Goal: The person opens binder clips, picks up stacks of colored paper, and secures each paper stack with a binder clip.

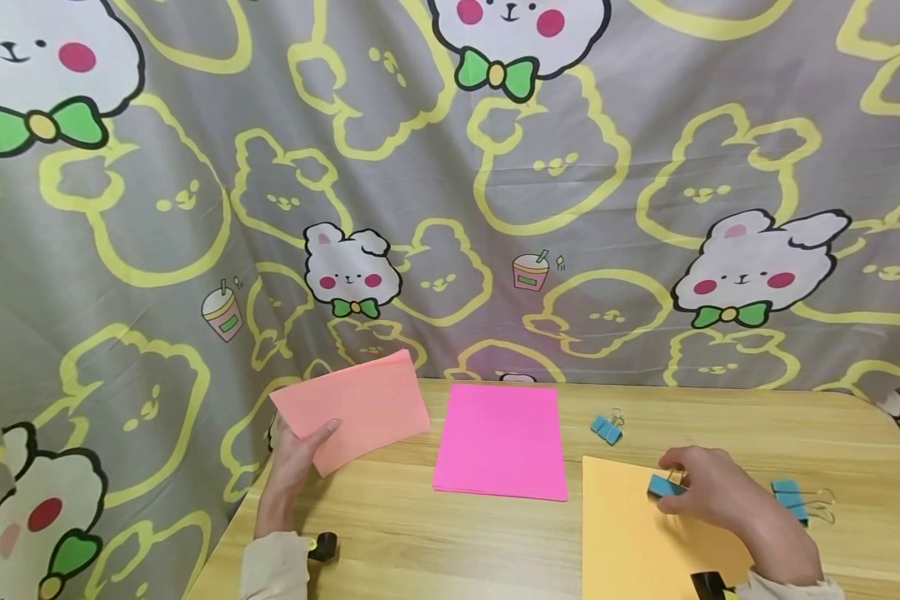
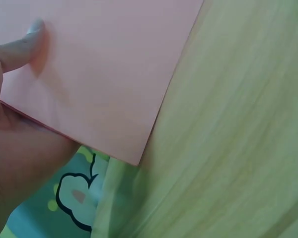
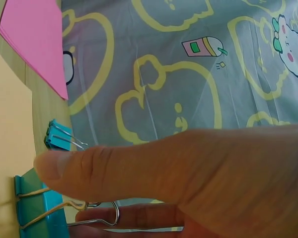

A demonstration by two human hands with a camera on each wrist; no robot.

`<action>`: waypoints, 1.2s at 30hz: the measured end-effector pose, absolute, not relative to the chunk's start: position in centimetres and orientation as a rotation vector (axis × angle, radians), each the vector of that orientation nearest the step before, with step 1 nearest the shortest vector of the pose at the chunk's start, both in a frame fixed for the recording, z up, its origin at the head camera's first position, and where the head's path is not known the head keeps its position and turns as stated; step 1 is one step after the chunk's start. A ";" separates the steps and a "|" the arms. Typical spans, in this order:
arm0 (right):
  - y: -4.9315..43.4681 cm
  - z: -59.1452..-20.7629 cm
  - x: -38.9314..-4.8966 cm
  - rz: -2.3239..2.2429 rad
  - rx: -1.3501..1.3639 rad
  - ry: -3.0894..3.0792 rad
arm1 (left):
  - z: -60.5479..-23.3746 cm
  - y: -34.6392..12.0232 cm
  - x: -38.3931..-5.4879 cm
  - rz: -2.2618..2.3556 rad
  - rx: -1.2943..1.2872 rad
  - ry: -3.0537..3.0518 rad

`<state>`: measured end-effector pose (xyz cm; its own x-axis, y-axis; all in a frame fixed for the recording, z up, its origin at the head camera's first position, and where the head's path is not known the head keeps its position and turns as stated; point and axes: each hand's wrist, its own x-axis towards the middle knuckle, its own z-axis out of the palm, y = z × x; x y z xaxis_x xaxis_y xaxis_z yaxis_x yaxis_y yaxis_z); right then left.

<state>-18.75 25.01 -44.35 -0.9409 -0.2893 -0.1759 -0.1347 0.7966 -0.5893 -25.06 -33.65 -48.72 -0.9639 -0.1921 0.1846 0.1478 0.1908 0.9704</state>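
Observation:
A stack of salmon-pink paper (image 1: 367, 408) tilts up off the table at the left. My left hand (image 1: 300, 454) grips its lower left edge, the thumb lying across its face in the left wrist view. On the right, my right hand (image 1: 727, 500) holds a blue binder clip (image 1: 666, 486) over the yellow-orange paper (image 1: 622, 525). Seen from the right wrist, the thumb lies by the wire handles of that clip (image 3: 42, 208), with fingers on the far side. Whether the clip bites the paper I cannot tell.
A bright pink paper stack (image 1: 501, 442) lies between my hands. One blue binder clip (image 1: 607, 429) sits behind the yellow-orange paper, another (image 1: 791, 500) right of my right hand. A patterned curtain (image 1: 450, 192) hangs along the back of the wooden table (image 1: 435, 550).

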 end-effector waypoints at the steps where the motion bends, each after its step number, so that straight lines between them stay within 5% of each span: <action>1: 25.0 -44.3 -18.7 -0.870 -0.337 2.730 | -48.8 -33.6 -25.0 -1.849 0.058 -2.230; 15: 25.1 -44.1 -18.5 -0.875 -0.302 2.717 | -49.3 -33.2 -24.9 -1.911 -0.081 -2.289; 30: 25.3 -43.9 -18.5 -0.857 -0.285 2.784 | -48.1 -33.1 -24.5 -1.953 0.152 -2.339; 36: 26.1 -44.0 -18.4 -0.811 -0.278 2.889 | -46.6 -32.4 -24.2 -1.895 0.054 -2.397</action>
<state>-18.41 26.07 -43.96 -0.9748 -0.2107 -0.0730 -0.1420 0.8389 -0.5254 -24.20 -32.39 -46.59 -0.9958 -0.0805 0.0446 0.0248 0.2319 0.9724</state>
